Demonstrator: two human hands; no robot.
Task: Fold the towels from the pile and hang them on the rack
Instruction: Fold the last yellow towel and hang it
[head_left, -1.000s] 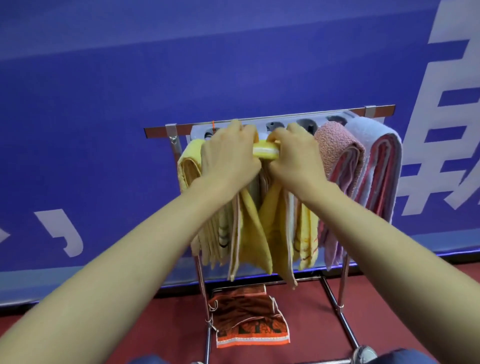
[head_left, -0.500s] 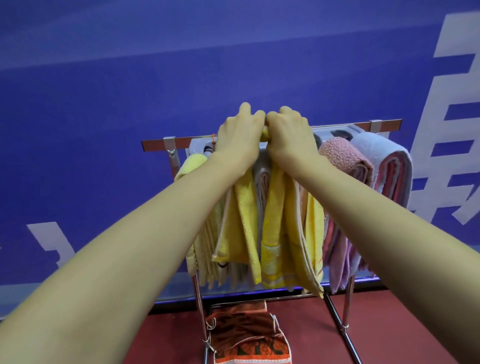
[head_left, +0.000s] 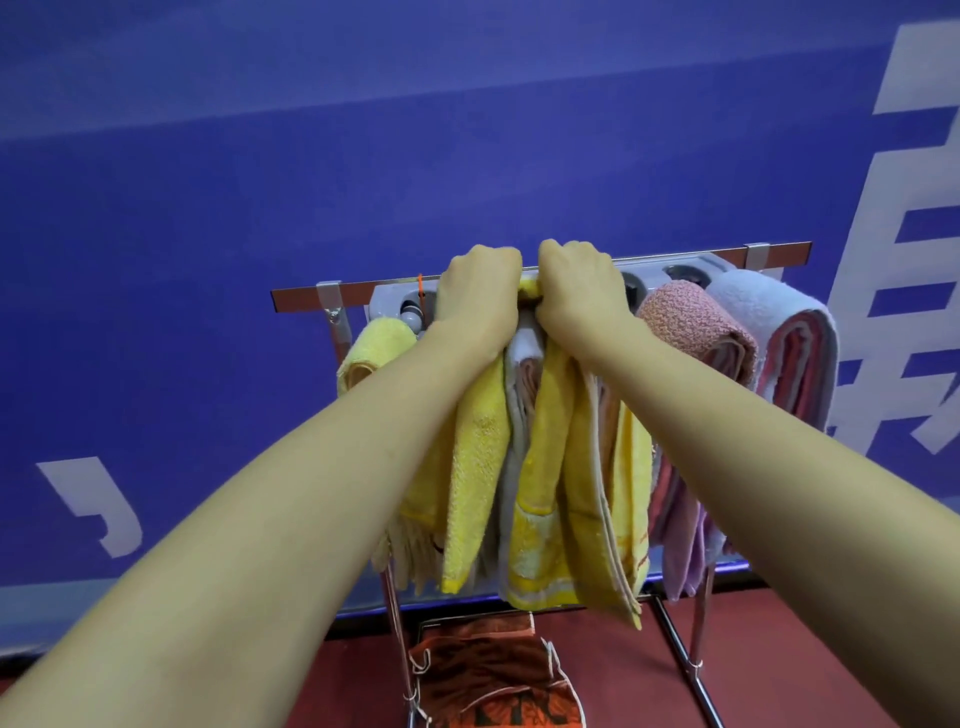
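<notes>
Yellow towel (head_left: 545, 467) is hanging in long folds near the middle of the rack (head_left: 769, 252), with its top fold bunched under both hands. The left grip (head_left: 480, 296) and right grip (head_left: 579, 291) are clamping that fold side by side, knuckles nearly touching, just in front of the top bar. Whether the fold is sitting over a rail is hidden by the hands.

The hanging step seems to be in hand. The next move probably calls for seating the fold evenly before letting go, since the neighbours are crowding it. A pink towel (head_left: 691, 322) and a pale towel (head_left: 769, 312) are filling the rack's right end, and another yellow one (head_left: 374, 343) its left end.

Large white characters are showing on the blue wall (head_left: 208, 208), cropped and unreadable. An orange cloth (head_left: 483, 675) is lying on the floor below, its dark lettering too crumpled to read.
</notes>
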